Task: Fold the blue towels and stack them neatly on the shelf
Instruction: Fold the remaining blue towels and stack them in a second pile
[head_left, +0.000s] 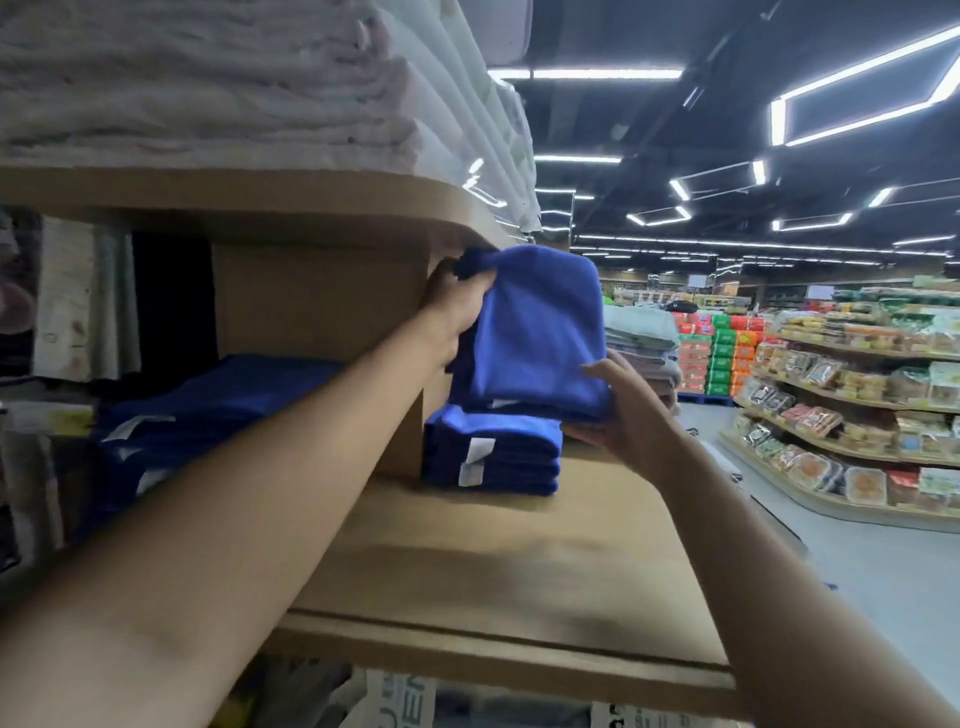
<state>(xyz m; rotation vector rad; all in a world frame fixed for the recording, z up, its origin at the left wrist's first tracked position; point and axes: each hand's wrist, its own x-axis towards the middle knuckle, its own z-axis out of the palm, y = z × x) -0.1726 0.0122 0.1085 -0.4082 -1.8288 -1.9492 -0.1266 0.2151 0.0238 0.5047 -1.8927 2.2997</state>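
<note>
Left hand (457, 312): folded blue towel (535, 338) is gripped at its top edge. Right hand (628, 415): lower right corner is pinched. Towel is held over blue stack (493, 457) on shelf (493, 561).

Supermarket: packaged foods (810, 467) are being displayed on tiered shelving (857, 512), folded blue towels (493, 452) are being stocked on a wooden shelf (493, 561), under ceiling strip lights (587, 74).
</note>
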